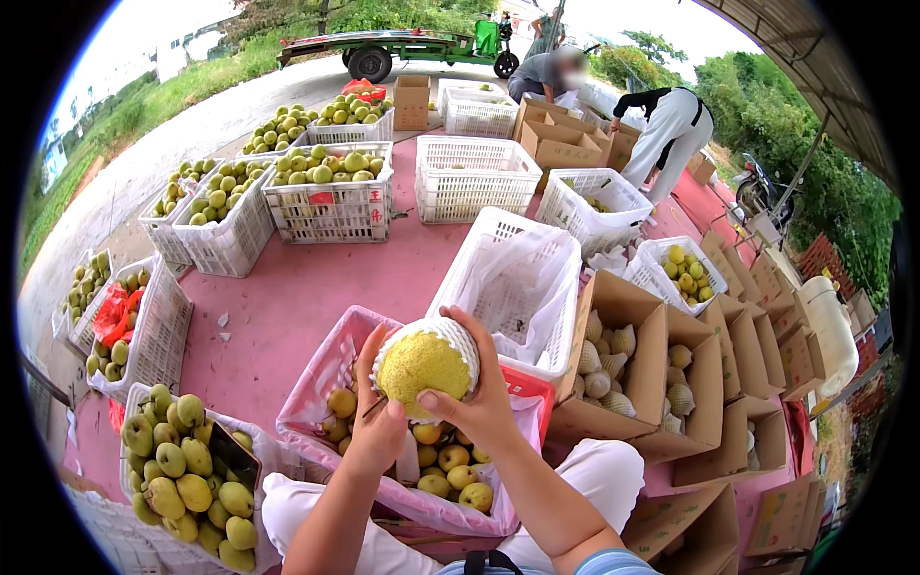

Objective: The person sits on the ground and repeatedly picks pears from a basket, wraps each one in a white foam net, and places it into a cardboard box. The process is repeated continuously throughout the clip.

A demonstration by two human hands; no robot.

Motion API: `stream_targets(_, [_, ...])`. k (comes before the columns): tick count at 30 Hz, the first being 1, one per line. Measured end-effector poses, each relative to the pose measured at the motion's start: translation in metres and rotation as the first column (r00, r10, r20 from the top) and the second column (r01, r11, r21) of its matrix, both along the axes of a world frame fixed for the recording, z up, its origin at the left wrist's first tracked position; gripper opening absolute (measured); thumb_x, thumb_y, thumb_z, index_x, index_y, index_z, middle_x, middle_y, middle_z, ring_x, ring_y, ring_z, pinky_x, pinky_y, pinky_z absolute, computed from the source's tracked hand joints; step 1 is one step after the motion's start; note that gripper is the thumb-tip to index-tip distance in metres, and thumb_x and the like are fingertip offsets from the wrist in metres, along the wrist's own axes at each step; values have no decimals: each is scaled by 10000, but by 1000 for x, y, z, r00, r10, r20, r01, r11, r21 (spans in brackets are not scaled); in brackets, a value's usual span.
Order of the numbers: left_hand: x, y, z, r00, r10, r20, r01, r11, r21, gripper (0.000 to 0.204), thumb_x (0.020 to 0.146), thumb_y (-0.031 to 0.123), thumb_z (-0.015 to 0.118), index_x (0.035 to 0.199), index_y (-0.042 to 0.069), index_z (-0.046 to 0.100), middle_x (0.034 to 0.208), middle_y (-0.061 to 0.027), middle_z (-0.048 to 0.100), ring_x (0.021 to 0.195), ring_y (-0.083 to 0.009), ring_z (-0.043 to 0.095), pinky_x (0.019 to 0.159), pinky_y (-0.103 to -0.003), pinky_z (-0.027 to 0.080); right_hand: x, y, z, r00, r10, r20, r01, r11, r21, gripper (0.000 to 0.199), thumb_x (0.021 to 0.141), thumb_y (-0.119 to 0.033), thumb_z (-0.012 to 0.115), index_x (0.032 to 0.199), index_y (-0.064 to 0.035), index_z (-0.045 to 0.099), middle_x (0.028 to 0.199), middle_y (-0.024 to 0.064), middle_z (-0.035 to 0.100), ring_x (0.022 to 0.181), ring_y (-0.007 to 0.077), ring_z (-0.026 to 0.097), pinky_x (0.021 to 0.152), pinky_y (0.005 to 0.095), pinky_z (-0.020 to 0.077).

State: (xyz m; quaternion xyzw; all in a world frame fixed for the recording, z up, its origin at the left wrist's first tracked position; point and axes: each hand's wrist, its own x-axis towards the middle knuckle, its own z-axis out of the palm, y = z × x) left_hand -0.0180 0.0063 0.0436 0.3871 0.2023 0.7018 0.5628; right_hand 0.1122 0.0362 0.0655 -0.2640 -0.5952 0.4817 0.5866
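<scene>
A large yellow pear is held up between my two hands, partly inside a white foam net that covers its far and right sides. My left hand is curled round the pear's left side, thumb near its bottom edge. My right hand wraps the right side over the net, its thumb pressing the pear's lower face. Below them, between my knees, stands a crate lined with pink plastic, with loose yellow pears inside. My forearms hide part of it.
Left of me, a crate holds greenish pears and a dark phone. Ahead is a white crate with a plastic liner. At right, cardboard boxes hold netted pears. Two people bend over boxes farther back, near a green flatbed vehicle.
</scene>
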Motion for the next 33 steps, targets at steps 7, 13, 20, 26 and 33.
stream_targets(7, [-3,19,-12,909,238,-343,-161,958,239,959,652,519,818,1376,36,415,1482,-191,327,1381,-314,315,1121,-454,277,4,-1,7,947,-268,177,203,926,318,564,817,-170,687,1302,-3,452,1298,182,492,1260,328,448,1071,430,347])
stream_targets(13, [17,7,-8,973,229,16,-229,973,35,593,823,242,705,1330,82,441,1374,-134,446,1267,-255,447,1075,-399,382,-13,1,18,828,-508,236,323,778,539,272,882,-99,581,1142,-19,595,1196,149,603,1214,368,502,1036,448,385])
stream_targets(20, [13,16,-6,958,188,218,-171,981,-94,389,975,167,504,1344,89,408,1326,-104,478,1203,-230,507,1040,-383,428,-25,18,13,753,-572,324,255,708,658,434,856,-224,671,1225,-38,538,1265,145,558,1192,361,522,994,450,427])
stream_targets(26, [-3,13,16,951,142,-274,-114,987,115,959,781,376,740,1493,54,183,1427,-149,354,1329,-289,373,1107,-416,318,16,16,12,949,-120,291,104,992,70,828,770,-385,786,1388,-26,368,1338,182,451,1223,255,487,1021,376,402])
stream_targets(33, [2,11,15,834,266,-483,-181,959,216,935,616,430,860,1339,-15,468,1361,-194,484,1310,-318,424,1109,-453,295,14,-6,19,995,71,75,-62,992,-110,532,858,-210,680,1303,-16,463,1169,113,555,1077,166,542,938,306,443])
